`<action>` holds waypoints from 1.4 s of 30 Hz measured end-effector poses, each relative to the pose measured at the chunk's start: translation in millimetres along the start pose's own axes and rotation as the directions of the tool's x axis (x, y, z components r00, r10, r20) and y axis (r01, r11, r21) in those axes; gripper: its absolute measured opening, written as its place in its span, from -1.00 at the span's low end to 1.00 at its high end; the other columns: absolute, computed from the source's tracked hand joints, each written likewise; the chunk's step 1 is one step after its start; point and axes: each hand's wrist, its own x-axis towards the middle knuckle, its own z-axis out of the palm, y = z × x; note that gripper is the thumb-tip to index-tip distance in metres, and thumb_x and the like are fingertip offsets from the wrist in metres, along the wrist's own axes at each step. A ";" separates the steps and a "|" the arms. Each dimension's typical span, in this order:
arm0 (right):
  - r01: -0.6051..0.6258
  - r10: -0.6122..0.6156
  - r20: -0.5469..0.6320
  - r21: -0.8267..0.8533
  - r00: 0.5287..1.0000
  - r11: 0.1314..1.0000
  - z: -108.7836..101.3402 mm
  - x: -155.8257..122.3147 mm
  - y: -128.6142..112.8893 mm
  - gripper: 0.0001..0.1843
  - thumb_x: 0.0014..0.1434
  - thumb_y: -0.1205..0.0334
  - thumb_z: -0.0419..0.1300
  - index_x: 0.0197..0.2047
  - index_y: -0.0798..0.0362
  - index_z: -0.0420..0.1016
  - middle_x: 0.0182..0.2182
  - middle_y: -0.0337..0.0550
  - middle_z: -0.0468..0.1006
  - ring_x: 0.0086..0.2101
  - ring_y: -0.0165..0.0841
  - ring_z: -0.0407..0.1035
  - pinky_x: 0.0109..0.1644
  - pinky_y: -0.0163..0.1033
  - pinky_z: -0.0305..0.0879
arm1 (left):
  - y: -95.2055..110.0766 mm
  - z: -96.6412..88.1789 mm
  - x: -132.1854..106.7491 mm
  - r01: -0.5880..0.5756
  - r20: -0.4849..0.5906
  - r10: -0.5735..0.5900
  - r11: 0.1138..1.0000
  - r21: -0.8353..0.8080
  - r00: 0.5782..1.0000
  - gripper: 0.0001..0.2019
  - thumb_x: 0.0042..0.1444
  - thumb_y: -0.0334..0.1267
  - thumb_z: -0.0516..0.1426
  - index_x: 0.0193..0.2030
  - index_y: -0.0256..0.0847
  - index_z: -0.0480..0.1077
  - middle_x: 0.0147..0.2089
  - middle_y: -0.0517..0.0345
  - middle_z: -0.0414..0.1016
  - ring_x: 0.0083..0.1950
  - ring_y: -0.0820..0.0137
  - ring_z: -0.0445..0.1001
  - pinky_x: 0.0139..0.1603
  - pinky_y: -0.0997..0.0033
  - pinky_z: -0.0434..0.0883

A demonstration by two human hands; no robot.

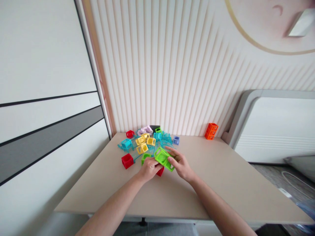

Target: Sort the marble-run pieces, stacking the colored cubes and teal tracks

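Both my hands hold a bright green open-frame plastic piece [163, 158] just above the beige table [221, 183]. My left hand [149, 169] grips its near left end with curled fingers. My right hand [180, 164] pinches its right side, fingers closed on it. A second green cube [145, 157] and a red cube [160, 171] lie right under and beside my hands. Behind them sits a heap of hollow cubes: yellow [142, 143], cyan [126, 144], red [127, 160], and thin cyan connector pieces [166, 140].
An orange stack of cubes [211, 131] stands at the back right against the ribbed wall. A small blue cube [176, 140] lies behind my right hand. A white cabinet [275, 127] adjoins the table on the right. A panelled wall borders the left edge.
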 end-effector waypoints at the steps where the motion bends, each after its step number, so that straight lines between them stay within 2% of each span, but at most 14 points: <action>1: 0.002 -0.002 0.000 -0.005 1.000 1.000 0.0 0.3 0.3 -0.39 0.19 -0.08 0.29 0.24 -0.06 0.36 0.00 -0.04 0.58 -0.08 -0.19 0.50 0.04 -0.01 0.43 | 0.5 -0.2 0.5 0.003 0.000 -0.003 1.000 -0.004 1.000 -0.77 0.21 -0.34 0.18 -0.49 -0.19 0.51 -0.53 0.15 0.56 -0.53 0.43 0.52 -0.46 0.53 0.38; 6: 0.005 -0.006 -0.016 -0.042 1.000 0.999 5.4 -0.5 -1.8 -0.35 0.24 -0.18 0.19 0.29 -0.06 0.29 -0.04 -0.03 0.61 -0.11 -0.16 0.52 -0.02 -0.02 0.45 | 2.2 -1.1 2.6 0.055 -0.012 -0.055 0.998 -0.014 0.998 -0.75 0.22 -0.33 0.14 -0.50 -0.20 0.46 -0.55 0.17 0.53 -0.55 0.45 0.48 -0.47 0.53 0.35; 10: 0.094 -0.106 -0.136 -0.093 0.985 0.991 4.3 5.3 -1.2 -0.38 0.34 -0.24 -0.03 0.28 -0.05 0.28 -0.06 0.01 0.61 -0.07 -0.13 0.50 0.07 0.03 0.40 | 0.5 -4.2 2.9 0.166 -0.068 -0.166 0.986 -0.008 0.984 -0.69 0.20 -0.30 0.13 -0.59 -0.19 0.33 -0.63 0.24 0.42 -0.60 0.49 0.38 -0.52 0.53 0.29; 13: 0.133 -0.227 -0.246 -0.348 0.942 0.928 -9.4 29.7 0.6 -0.48 0.40 -0.11 -0.09 0.25 -0.01 0.29 -0.02 0.02 0.59 -0.11 -0.17 0.51 0.02 0.00 0.42 | -3.1 -6.6 2.2 0.254 -0.131 -0.258 0.966 -0.042 0.957 -0.68 0.22 -0.26 0.10 -0.57 -0.17 0.25 -0.66 0.30 0.34 -0.64 0.52 0.30 -0.55 0.54 0.25; 14: 0.102 -0.251 -0.239 -0.502 0.938 0.859 -15.8 42.5 0.7 -0.53 0.41 -0.04 -0.08 0.25 0.01 0.29 0.00 0.02 0.57 -0.11 -0.19 0.51 0.00 -0.02 0.43 | -4.5 -6.8 1.9 0.297 -0.150 -0.305 0.952 -0.079 0.940 -0.69 0.22 -0.23 0.09 -0.56 -0.17 0.24 -0.66 0.32 0.31 -0.64 0.53 0.28 -0.56 0.55 0.25; 15: 0.044 -0.244 -0.201 -0.681 0.949 0.731 -22.4 57.1 0.4 -0.55 0.42 0.05 -0.12 0.23 0.04 0.31 0.01 0.03 0.56 -0.10 -0.21 0.50 0.00 -0.06 0.43 | -5.7 -6.7 1.6 0.337 -0.159 -0.354 0.933 -0.125 0.922 -0.70 0.23 -0.21 0.09 -0.54 -0.16 0.23 -0.66 0.34 0.29 -0.64 0.53 0.27 -0.56 0.55 0.24; 16: -0.026 -0.182 -0.143 -0.850 0.973 0.526 -28.7 72.8 0.0 -0.55 0.43 0.16 -0.21 0.24 0.02 0.31 0.02 0.01 0.54 -0.08 -0.24 0.49 0.00 -0.10 0.42 | -6.8 -6.3 1.4 0.371 -0.163 -0.397 0.913 -0.170 0.903 -0.70 0.23 -0.19 0.09 -0.52 -0.16 0.22 -0.66 0.35 0.28 -0.64 0.53 0.26 -0.57 0.56 0.23; 17: -0.040 -0.143 -0.115 -0.895 0.983 0.445 -34.4 89.0 -0.3 -0.57 0.41 0.22 -0.16 0.21 0.03 0.35 0.06 0.02 0.52 -0.06 -0.24 0.47 0.03 -0.10 0.39 | -7.4 -5.8 1.1 0.396 -0.162 -0.430 0.895 -0.208 0.888 -0.71 0.22 -0.17 0.09 -0.51 -0.16 0.22 -0.65 0.36 0.27 -0.64 0.53 0.26 -0.57 0.56 0.23; 21: -0.002 -0.004 -0.003 -0.971 1.000 0.238 -45.6 146.2 2.4 -0.59 0.30 0.38 0.05 0.17 -0.02 0.44 0.20 0.00 0.40 0.12 -0.17 0.34 0.21 -0.09 0.20 | -6.4 -4.1 0.9 0.397 -0.159 -0.428 0.897 -0.193 0.890 -0.71 0.20 -0.19 0.10 -0.52 -0.15 0.19 -0.64 0.36 0.23 -0.62 0.54 0.22 -0.56 0.55 0.20; 24: 0.020 0.098 0.030 -0.995 0.995 0.095 -41.4 172.1 10.2 -0.51 0.29 0.49 0.00 0.19 -0.06 0.43 0.24 0.01 0.35 0.15 -0.15 0.32 0.20 -0.08 0.18 | -4.2 -4.1 0.7 0.331 -0.161 -0.344 0.938 -0.102 0.925 -0.71 0.18 -0.24 0.10 -0.55 -0.15 0.16 -0.64 0.34 0.22 -0.61 0.53 0.20 -0.55 0.54 0.18; 27: 0.031 0.160 0.029 -0.999 0.987 -0.011 -35.0 185.0 20.0 -0.51 0.31 0.50 -0.02 0.21 -0.05 0.41 0.21 0.07 0.37 0.11 -0.17 0.37 0.13 -0.10 0.23 | -3.9 -3.5 0.5 0.274 -0.153 -0.281 0.960 -0.065 0.948 -0.72 0.16 -0.30 0.09 -0.56 -0.15 0.16 -0.65 0.33 0.22 -0.62 0.53 0.20 -0.56 0.53 0.16; 33: -0.031 0.192 -0.050 -0.995 0.980 -0.099 -38.2 194.1 32.2 -0.73 0.34 0.27 0.10 0.08 0.04 0.44 0.01 0.07 0.52 -0.01 -0.16 0.45 -0.03 -0.19 0.29 | -6.5 -1.1 -0.4 0.254 -0.153 -0.262 0.965 -0.071 0.953 -0.73 0.14 -0.32 0.10 -0.56 -0.15 0.16 -0.64 0.31 0.26 -0.61 0.51 0.24 -0.54 0.53 0.17; 38: -0.101 0.170 -0.119 -0.989 0.978 -0.111 -49.2 190.0 35.0 -0.73 0.40 0.16 0.04 0.09 0.03 0.40 0.00 0.05 0.52 -0.06 -0.18 0.48 -0.10 -0.21 0.29 | -6.3 -0.7 -0.4 0.279 -0.128 -0.290 0.955 -0.099 0.948 -0.75 0.13 -0.33 0.10 -0.55 -0.16 0.18 -0.62 0.31 0.27 -0.59 0.51 0.24 -0.52 0.54 0.16; 42: -0.077 0.156 -0.092 -0.992 0.983 -0.099 -52.7 184.6 33.7 -0.67 0.41 0.17 0.00 0.20 -0.04 0.32 0.14 0.02 0.42 -0.01 -0.19 0.46 -0.07 -0.20 0.31 | -4.9 -1.3 0.5 0.308 -0.109 -0.318 0.946 -0.102 0.942 -0.75 0.13 -0.32 0.10 -0.55 -0.16 0.18 -0.62 0.31 0.27 -0.58 0.51 0.24 -0.51 0.54 0.16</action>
